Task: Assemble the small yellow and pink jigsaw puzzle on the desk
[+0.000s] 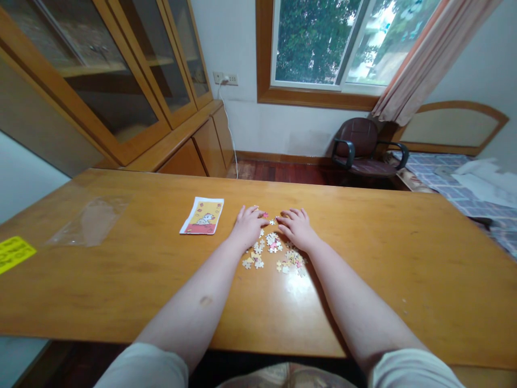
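Both my hands rest on a wooden table (363, 258) over a small scatter of jigsaw pieces (272, 253). My left hand (249, 223) lies palm down, its fingertips pinched on a pinkish piece (265, 215) at the far edge of the scatter. My right hand (295, 225) faces it a few centimetres away, fingers curled toward another small piece (273, 221) between the two hands. Whether the right fingers grip it is unclear. A picture card (202, 215) showing a cartoon animal on yellow lies left of my left hand.
A clear plastic bag (91, 221) lies on the table's left part, a yellow sheet (13, 252) at the left edge. Behind the table are a glass-door wooden cabinet (121, 81), an office chair (363, 148) under the window, and a bed (464, 178) at the right.
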`<state>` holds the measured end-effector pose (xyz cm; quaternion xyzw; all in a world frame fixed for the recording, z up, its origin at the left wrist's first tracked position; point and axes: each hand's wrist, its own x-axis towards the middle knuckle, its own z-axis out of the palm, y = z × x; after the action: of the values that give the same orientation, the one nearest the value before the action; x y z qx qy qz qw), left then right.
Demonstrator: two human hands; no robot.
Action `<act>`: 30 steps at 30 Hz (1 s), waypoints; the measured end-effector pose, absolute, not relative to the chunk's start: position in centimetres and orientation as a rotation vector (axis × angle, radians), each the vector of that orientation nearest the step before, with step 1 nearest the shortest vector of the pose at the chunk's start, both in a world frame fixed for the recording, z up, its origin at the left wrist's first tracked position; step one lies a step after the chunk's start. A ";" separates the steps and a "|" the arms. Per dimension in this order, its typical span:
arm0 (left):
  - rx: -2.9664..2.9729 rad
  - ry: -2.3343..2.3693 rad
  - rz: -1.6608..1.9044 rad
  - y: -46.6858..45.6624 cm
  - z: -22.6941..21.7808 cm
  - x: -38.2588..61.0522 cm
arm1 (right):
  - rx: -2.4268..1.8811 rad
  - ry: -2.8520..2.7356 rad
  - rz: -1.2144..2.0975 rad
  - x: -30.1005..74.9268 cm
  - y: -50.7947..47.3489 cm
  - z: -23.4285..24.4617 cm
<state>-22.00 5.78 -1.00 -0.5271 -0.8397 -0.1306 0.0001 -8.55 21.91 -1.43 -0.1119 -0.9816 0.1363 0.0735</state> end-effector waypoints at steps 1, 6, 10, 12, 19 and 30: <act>-1.662 -2.641 -0.410 5.8 -1.0 -22.0 | -0.378 -2.930 0.404 -8.5 22.0 -1.4; -1.588 -2.628 -0.466 5.5 -0.4 -22.1 | -0.284 -2.951 0.426 -8.4 21.9 -1.1; -1.483 -2.659 -0.483 4.7 0.4 -22.9 | -0.287 -2.958 0.446 -8.4 22.0 -1.3; -1.598 -2.667 -0.450 4.5 0.7 -23.1 | -0.405 -2.896 0.431 -8.4 22.2 -1.5; -1.799 -2.692 -0.377 4.8 1.2 -22.3 | -0.466 -2.760 0.444 -8.5 22.4 -1.5; -1.776 -2.661 -0.370 5.3 0.9 -22.0 | -0.292 -2.725 0.501 -8.4 22.3 -1.4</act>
<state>-22.05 5.28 0.91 -0.5510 -0.8256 -0.1149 -0.0394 -8.43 22.30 -1.42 -0.1031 -0.9627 0.1768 0.1768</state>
